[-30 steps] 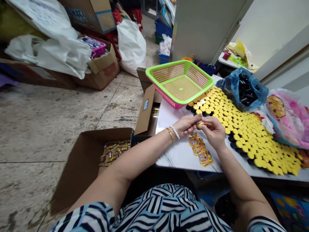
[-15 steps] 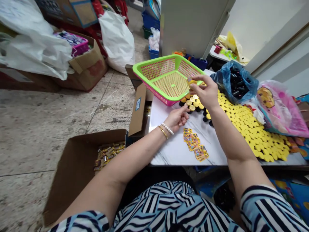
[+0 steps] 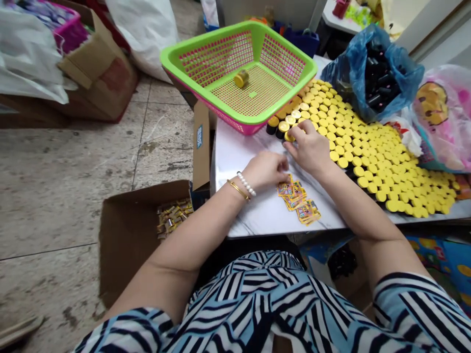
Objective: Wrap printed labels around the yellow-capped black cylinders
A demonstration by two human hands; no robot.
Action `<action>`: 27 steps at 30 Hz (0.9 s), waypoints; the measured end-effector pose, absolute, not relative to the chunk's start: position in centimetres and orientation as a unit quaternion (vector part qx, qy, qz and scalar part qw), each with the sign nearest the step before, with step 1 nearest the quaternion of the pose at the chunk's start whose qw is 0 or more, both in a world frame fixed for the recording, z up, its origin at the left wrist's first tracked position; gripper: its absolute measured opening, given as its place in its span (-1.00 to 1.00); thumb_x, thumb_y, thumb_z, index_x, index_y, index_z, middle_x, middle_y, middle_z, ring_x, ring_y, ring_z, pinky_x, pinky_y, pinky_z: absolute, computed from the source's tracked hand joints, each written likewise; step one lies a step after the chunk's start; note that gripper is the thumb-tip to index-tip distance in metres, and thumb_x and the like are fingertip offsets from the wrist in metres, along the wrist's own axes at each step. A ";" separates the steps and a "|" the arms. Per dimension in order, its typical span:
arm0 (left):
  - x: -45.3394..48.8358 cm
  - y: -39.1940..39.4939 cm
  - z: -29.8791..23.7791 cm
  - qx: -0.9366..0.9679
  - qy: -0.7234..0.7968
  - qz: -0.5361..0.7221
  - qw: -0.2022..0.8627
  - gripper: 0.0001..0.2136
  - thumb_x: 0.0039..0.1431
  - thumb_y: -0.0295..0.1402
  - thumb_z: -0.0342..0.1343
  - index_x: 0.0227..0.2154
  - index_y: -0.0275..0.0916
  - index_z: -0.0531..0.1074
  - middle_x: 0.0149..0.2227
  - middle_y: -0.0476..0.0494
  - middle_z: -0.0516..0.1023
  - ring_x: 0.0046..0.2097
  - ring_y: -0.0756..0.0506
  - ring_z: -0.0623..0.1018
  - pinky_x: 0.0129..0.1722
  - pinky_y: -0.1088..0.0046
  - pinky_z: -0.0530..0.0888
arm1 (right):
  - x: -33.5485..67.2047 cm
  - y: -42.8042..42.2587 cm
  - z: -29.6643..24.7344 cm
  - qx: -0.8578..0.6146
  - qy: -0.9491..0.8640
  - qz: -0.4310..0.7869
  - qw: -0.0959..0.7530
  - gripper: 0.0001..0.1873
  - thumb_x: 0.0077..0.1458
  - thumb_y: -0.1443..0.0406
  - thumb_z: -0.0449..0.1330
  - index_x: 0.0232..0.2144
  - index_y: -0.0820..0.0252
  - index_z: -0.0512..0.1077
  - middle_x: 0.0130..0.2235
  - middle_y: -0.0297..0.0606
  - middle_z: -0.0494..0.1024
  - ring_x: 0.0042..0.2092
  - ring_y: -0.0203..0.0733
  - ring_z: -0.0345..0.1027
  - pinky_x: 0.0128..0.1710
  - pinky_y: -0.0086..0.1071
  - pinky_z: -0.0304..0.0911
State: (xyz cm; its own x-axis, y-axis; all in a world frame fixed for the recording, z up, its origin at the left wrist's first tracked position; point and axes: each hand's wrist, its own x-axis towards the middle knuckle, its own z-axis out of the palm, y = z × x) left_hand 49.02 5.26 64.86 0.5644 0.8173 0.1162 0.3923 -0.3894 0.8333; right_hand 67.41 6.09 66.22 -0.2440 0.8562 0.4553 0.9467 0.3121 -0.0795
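Observation:
My left hand [image 3: 265, 170] is low over the table, its fingers curled down at the top edge of a loose pile of small yellow printed cards or stickers [image 3: 294, 195]. Whether one is pinched there is hidden by the fingers. At the near-left edge of the packed yellow-topped black containers [image 3: 342, 132], my right hand [image 3: 309, 149] closes its thumb and fingers on a yellow-topped container [image 3: 289, 137]. One small yellow-ended container [image 3: 241, 79] lies on its side in the green and pink basket [image 3: 253, 115]. Several containers near the basket have shinier, printed-looking tops.
A blue plastic bag [image 3: 401, 88] of black pieces and a pink printed bag [image 3: 447, 122] stand at the back right. Left of the table, a cardboard box [image 3: 127, 235] on the floor holds many small yellowish pieces. White sacks [image 3: 145, 37] stand farther back.
My right hand has left the basket and come down to the containers; a container now lies in the basket. My left hand has moved to the cards. The view has tilted down.

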 end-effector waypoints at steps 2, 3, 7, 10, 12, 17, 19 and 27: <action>48.9 4.5 64.9 0.848 0.353 0.204 0.337 -0.79 -0.07 -0.36 0.43 -0.32 -0.19 0.62 -0.38 -0.07 0.48 -0.37 -0.05 0.38 -0.36 0.43 0.23 | 67.3 6.3 66.0 -0.577 -0.782 -0.086 0.218 -0.86 0.27 0.22 0.23 -0.15 0.12 0.44 0.01 -0.18 0.49 -0.22 -0.18 0.40 -0.37 -0.37 0.26; 48.9 4.3 64.9 0.863 0.347 0.190 0.315 -0.81 -0.03 -0.35 0.42 -0.30 -0.16 0.64 -0.35 -0.08 0.47 -0.35 -0.05 0.38 -0.35 0.42 0.23 | 67.3 6.4 65.9 -0.577 -0.782 -0.077 0.222 -0.87 0.28 0.24 0.21 -0.14 0.12 0.43 0.03 -0.17 0.49 -0.19 -0.17 0.40 -0.36 -0.37 0.27; 49.2 4.3 64.8 0.873 0.329 0.183 0.309 -0.95 0.09 -0.42 0.30 -0.39 -0.16 0.66 -0.34 -0.09 0.43 -0.31 -0.07 0.40 -0.30 0.39 0.29 | 67.4 6.4 65.5 -0.571 -0.786 -0.067 0.229 -0.88 0.29 0.27 0.18 -0.12 0.12 0.44 0.04 -0.18 0.51 -0.15 -0.16 0.43 -0.34 -0.37 0.28; 49.4 4.9 64.9 0.857 0.303 0.222 0.352 -0.94 0.10 -0.42 0.31 -0.42 -0.19 0.68 -0.34 -0.11 0.43 -0.27 -0.08 0.43 -0.24 0.38 0.35 | 67.5 6.0 65.9 -0.566 -0.788 -0.074 0.230 -0.86 0.28 0.27 0.18 -0.12 0.11 0.48 0.05 -0.21 0.55 -0.14 -0.16 0.46 -0.35 -0.37 0.27; 49.4 5.1 65.2 0.842 0.301 0.253 0.368 -0.92 0.14 -0.40 0.29 -0.41 -0.21 0.69 -0.34 -0.11 0.42 -0.24 -0.08 0.45 -0.19 0.37 0.37 | 67.9 5.4 66.6 -0.563 -0.779 -0.073 0.266 -0.81 0.28 0.24 0.20 -0.08 0.09 0.51 0.08 -0.20 0.55 -0.14 -0.17 0.47 -0.34 -0.37 0.29; 48.8 4.7 65.9 0.881 0.243 0.187 0.361 -0.81 0.10 -0.25 0.36 -0.25 -0.21 0.67 -0.26 -0.13 0.45 -0.18 -0.12 0.46 -0.13 0.37 0.38 | 69.3 2.8 68.3 -0.552 -0.736 -0.003 0.392 -0.82 0.27 0.16 0.25 -0.27 0.11 0.58 -0.26 -0.26 0.63 -0.37 -0.24 0.40 -0.29 -0.32 0.35; 48.5 4.2 66.0 0.913 0.191 0.123 0.339 -0.66 -0.02 -0.22 0.44 -0.16 -0.17 0.64 -0.20 -0.14 0.45 -0.15 -0.14 0.44 -0.15 0.38 0.36 | 70.0 2.0 68.4 -0.552 -0.720 0.045 0.419 -0.77 0.25 0.15 0.27 -0.40 0.13 0.57 -0.43 -0.33 0.58 -0.45 -0.27 0.35 -0.34 -0.32 0.32; 48.5 4.4 66.2 0.877 0.143 0.172 0.425 -0.95 0.18 -0.37 0.32 -0.34 -0.18 0.68 -0.19 -0.17 0.51 -0.13 -0.10 0.50 -0.10 0.40 0.43 | 72.0 1.8 68.5 -0.568 -0.658 0.161 0.468 -0.70 0.20 0.06 0.33 -0.39 0.17 0.62 -0.46 -0.31 0.58 -0.50 -0.32 0.35 -0.47 -0.39 0.24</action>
State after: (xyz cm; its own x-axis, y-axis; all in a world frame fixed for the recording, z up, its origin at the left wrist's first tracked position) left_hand 48.54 4.37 66.21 0.8997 0.3975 0.1802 0.1053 -0.5984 0.7943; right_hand 72.02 1.75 68.52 0.0821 0.8976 0.4331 0.5970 0.3037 -0.7426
